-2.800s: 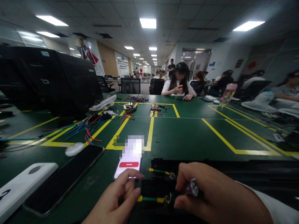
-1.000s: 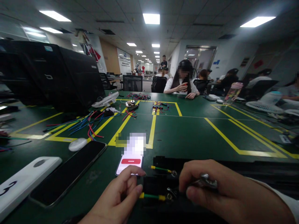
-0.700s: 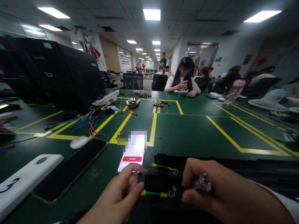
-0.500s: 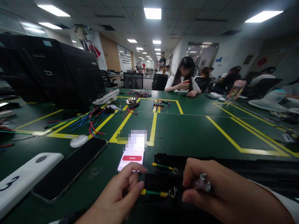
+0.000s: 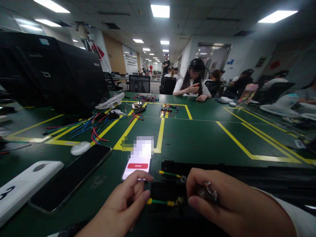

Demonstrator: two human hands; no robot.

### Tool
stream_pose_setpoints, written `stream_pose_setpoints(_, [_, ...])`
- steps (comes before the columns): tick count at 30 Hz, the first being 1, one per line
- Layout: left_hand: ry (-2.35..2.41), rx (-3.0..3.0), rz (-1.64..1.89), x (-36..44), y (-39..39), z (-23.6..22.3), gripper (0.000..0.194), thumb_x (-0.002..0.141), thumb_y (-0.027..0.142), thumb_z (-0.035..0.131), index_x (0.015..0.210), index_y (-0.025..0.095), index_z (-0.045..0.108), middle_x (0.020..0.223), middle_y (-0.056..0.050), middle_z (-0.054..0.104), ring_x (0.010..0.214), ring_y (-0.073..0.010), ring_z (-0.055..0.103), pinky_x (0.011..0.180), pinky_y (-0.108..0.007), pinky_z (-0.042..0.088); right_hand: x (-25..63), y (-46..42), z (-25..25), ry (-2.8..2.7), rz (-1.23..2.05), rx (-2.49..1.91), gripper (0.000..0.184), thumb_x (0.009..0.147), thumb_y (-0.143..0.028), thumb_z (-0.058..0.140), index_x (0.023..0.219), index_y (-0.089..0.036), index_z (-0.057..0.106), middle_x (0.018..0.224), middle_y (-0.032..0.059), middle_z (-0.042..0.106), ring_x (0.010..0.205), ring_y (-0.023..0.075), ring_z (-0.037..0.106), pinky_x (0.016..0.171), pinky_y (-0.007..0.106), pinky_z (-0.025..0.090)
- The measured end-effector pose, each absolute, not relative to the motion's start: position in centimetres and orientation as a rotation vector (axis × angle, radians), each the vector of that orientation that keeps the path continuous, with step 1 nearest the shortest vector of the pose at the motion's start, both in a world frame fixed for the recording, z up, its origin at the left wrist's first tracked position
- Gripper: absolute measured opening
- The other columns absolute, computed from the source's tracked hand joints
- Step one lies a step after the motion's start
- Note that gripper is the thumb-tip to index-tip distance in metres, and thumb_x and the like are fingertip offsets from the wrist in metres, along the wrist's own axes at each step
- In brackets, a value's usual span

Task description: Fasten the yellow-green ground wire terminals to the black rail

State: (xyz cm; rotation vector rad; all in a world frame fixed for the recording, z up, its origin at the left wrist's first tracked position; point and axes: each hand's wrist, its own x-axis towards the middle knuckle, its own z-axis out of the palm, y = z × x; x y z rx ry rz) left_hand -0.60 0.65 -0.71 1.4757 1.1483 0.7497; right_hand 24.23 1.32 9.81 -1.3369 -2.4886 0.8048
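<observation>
My left hand is at the front centre, its thumb and a finger closed at the left end of a green wire with yellow sleeves, the index finger raised above. A ring-like metal end of that wire lies over the black long piece. Beside it my right hand curls around a shiny, clear-handled tool; the rest of the tool is hidden by the fingers. A second green wire with a yellow sleeve and a metal ring end lies on the black piece, just behind.
A lit phone lies beyond my left hand. To its left are a dark phone, a white device and a white round object. Loose coloured wires and a black computer case stand farther left. A person sits opposite.
My right hand has moved left, nearer the ring end of the front wire. The shiny tool has turned slightly in it. My left hand keeps its hold, and the whole view has shifted a little.
</observation>
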Motion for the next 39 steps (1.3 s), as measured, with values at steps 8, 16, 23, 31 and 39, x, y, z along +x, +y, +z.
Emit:
stream_pose_setpoints(8, [1.107, 1.484, 0.784, -0.7, 0.7, -1.0, 0.025, 0.098, 0.045, 0.045, 0.114, 0.027, 0.043, 0.062, 0.012, 0.037, 0.043, -0.0068, 0.034, 0.041, -0.017, 0.03, 24.7, 1.2, 10.4, -2.436, 0.834, -1.304, 0.013, 0.085, -0.011, 0.053, 0.082, -0.023, 0.057, 0.073, -0.0046, 0.064, 0.064, 0.0125, 0.057, 0.058, 0.023, 0.043])
stream_pose_setpoints(16, [1.09, 1.486, 0.813, -0.8, 0.8, -1.4, 0.024, 0.097, 0.044, 0.046, 0.115, 0.027, 0.044, 0.062, 0.012, 0.037, 0.041, -0.006, 0.033, 0.038, -0.016, 0.028, 24.8, 0.9, 9.8, -2.451, 0.707, -1.361, 0.006, 0.084, -0.019, 0.059, 0.08, -0.023, 0.057, 0.069, -0.0041, 0.062, 0.058, 0.0134, 0.054, 0.052, 0.023, 0.039])
stream_pose_setpoints(23, [1.138, 1.506, 0.784, -0.7, 0.7, -0.8, 0.025, 0.097, 0.043, 0.048, 0.114, 0.025, 0.047, 0.062, 0.01, 0.041, 0.044, -0.0073, 0.035, 0.039, -0.017, 0.027, 24.4, 0.9, 8.9, -2.476, 0.661, -1.39, 0.007, 0.081, -0.019, 0.065, 0.081, -0.024, 0.06, 0.075, -0.0026, 0.068, 0.065, 0.0161, 0.06, 0.057, 0.025, 0.041])
stream_pose_setpoints(31, [1.146, 1.477, 0.791, -0.6, 0.6, -0.7, 0.025, 0.096, 0.043, 0.048, 0.114, 0.026, 0.047, 0.062, 0.01, 0.04, 0.045, -0.0079, 0.034, 0.04, -0.017, 0.027, 24.2, 0.9, 9.6, -2.514, 0.707, -1.318, 0.011, 0.084, -0.012, 0.056, 0.082, -0.023, 0.059, 0.076, -0.0033, 0.069, 0.065, 0.0141, 0.062, 0.058, 0.023, 0.044])
stream_pose_setpoints(39, [1.131, 1.499, 0.771, -0.7, 0.7, -0.5, 0.027, 0.097, 0.046, 0.046, 0.114, 0.025, 0.046, 0.061, 0.011, 0.039, 0.043, -0.0076, 0.035, 0.041, -0.017, 0.031, 25.1, 0.9, 10.7, -2.423, 0.777, -1.294, 0.012, 0.089, -0.018, 0.052, 0.085, -0.024, 0.061, 0.074, -0.004, 0.067, 0.063, 0.013, 0.06, 0.057, 0.022, 0.045])
